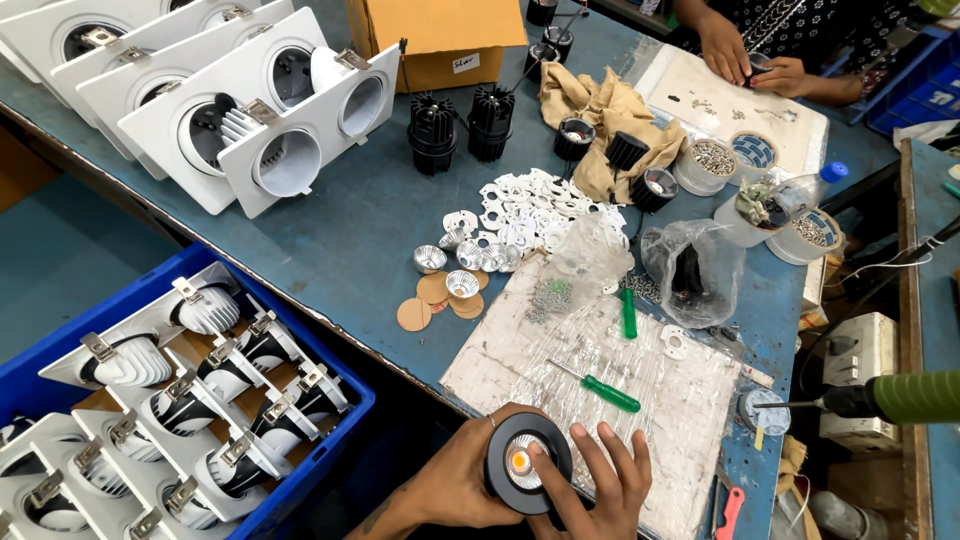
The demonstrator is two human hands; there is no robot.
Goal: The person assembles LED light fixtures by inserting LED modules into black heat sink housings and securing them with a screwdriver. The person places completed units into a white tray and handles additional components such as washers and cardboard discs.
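- Two hands meet at the bottom edge of the view, over a white work sheet [690, 400] on the blue table [350, 230].
- Left hand [455, 485] is curled round a round black lamp housing [528, 462], gripping its rim from the left; the amber centre of the housing faces up.
- Right hand [600, 490] has its fingers spread open, thumb tip pressing on the housing's face, the other fingers resting on the sheet just beside it.
- Green-handled screwdriver [600, 387] lies on the sheet just above the hands; a second green tool [629, 313] lies farther up.
- Small silver reflector cups [462, 283] and tan card discs [414, 314] sit at the sheet's upper left corner, with a heap of white flat parts [525, 210] beyond.
- Blue crate [300, 470] on the left holds white square fittings with black-and-white lamps.
- More white fittings [240, 110] are stacked at upper left, near a cardboard box [440, 35].
- Another person's hands [745, 60] work at top right, well apart.
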